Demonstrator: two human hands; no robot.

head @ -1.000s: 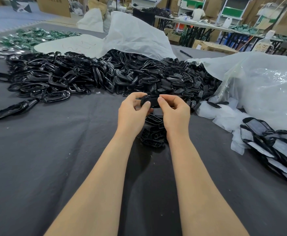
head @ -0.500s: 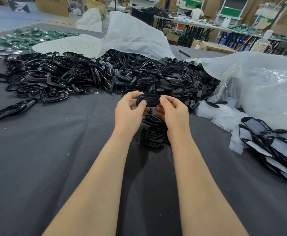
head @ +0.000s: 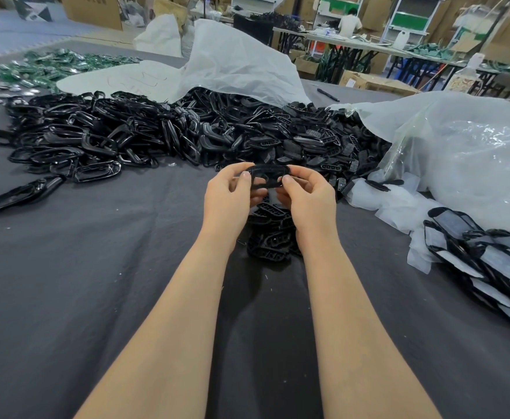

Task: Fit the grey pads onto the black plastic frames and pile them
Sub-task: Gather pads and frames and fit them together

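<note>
at picture centre, my left hand (head: 232,195) and right hand (head: 305,198) both pinch the black oval plastic frame (head: 267,174) by its ends; i should press evenly so nothing seats skewed.

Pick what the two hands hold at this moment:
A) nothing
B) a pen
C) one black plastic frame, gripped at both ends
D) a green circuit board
C: the left hand and the right hand each pinch one end of a single black plastic frame, held up above a small pile of black parts on the grey cloth.
</note>
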